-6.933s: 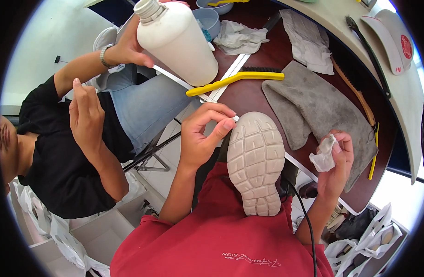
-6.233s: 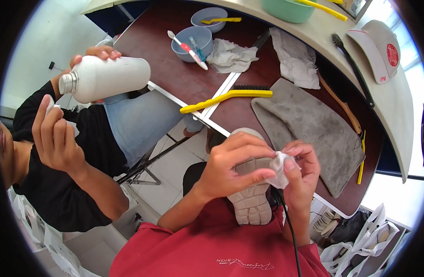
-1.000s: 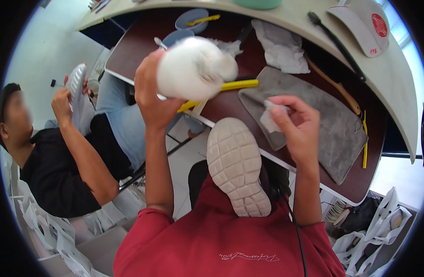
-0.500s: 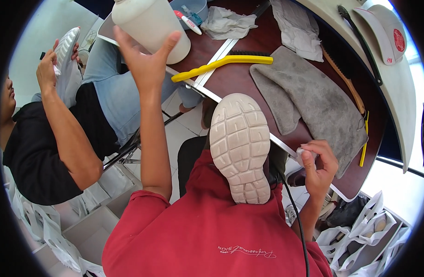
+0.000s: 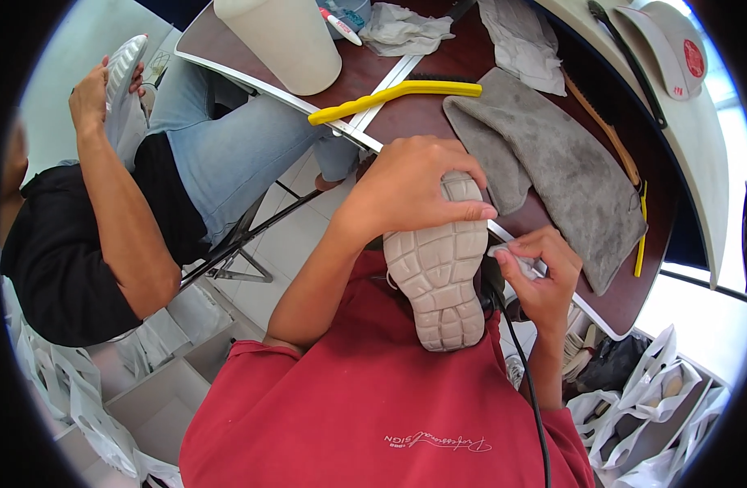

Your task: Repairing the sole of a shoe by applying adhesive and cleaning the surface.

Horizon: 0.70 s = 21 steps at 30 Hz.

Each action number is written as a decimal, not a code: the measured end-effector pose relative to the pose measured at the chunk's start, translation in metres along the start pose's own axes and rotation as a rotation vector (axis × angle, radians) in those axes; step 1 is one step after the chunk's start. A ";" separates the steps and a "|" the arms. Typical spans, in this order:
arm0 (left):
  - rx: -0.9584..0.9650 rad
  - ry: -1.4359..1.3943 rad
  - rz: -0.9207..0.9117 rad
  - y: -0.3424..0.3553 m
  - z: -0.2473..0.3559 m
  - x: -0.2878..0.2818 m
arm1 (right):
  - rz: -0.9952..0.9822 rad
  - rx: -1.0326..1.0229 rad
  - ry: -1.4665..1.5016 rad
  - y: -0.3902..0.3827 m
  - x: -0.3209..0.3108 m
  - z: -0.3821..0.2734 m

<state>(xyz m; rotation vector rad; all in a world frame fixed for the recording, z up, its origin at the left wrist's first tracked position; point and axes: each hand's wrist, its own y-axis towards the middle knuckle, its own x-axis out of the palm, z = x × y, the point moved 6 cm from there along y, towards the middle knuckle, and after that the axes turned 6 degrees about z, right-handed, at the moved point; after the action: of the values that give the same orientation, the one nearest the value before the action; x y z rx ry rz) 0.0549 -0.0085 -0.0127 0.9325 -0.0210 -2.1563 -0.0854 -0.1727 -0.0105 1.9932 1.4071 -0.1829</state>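
A beige shoe (image 5: 442, 268) rests on my lap, its grooved sole facing up and its toe end pointing away. My left hand (image 5: 418, 187) is closed around the toe end, thumb lying across the sole. Just right of the shoe, my right hand (image 5: 544, 268) pinches a small white piece (image 5: 512, 254); whether it is sponge or cloth I cannot tell. A grey towel (image 5: 552, 179) lies on the dark red table beyond my right hand. Nearer my left hand, a yellow-handled brush (image 5: 390, 98) lies on the table.
A large white plastic bottle (image 5: 284, 45) stands at the back, near a blue basin (image 5: 349, 16) and crumpled white cloth (image 5: 406, 31). A wooden brush (image 5: 605, 130) lies right. At left, another person holds a shoe (image 5: 123, 81). A black cable (image 5: 524, 366) crosses my front.
My left hand has come from beside the white bottle down onto the shoe's toe and grips it. My right hand, with the white piece, has moved slightly left toward the shoe.
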 end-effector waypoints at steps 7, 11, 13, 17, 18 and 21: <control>-0.117 -0.004 -0.031 0.000 0.003 0.007 | 0.008 -0.053 -0.071 -0.005 -0.003 -0.009; -0.180 0.024 -0.051 -0.002 0.005 0.009 | 0.037 -0.103 -0.122 -0.015 -0.003 -0.013; -0.200 0.041 -0.060 -0.003 0.007 0.010 | 0.039 -0.122 -0.156 -0.021 -0.002 -0.014; -0.251 0.028 -0.055 -0.004 0.011 0.011 | 0.115 -0.120 -0.161 -0.030 -0.003 -0.014; -0.259 0.032 -0.047 -0.004 0.011 0.010 | 0.126 -0.129 -0.171 -0.030 -0.002 -0.015; -0.287 0.062 -0.053 -0.003 0.009 0.011 | 0.113 -0.180 -0.134 -0.030 0.006 -0.024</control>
<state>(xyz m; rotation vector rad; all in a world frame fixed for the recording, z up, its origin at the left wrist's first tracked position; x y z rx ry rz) 0.0425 -0.0164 -0.0133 0.8388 0.3392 -2.1068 -0.1158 -0.1483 -0.0087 1.8703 1.1802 -0.1321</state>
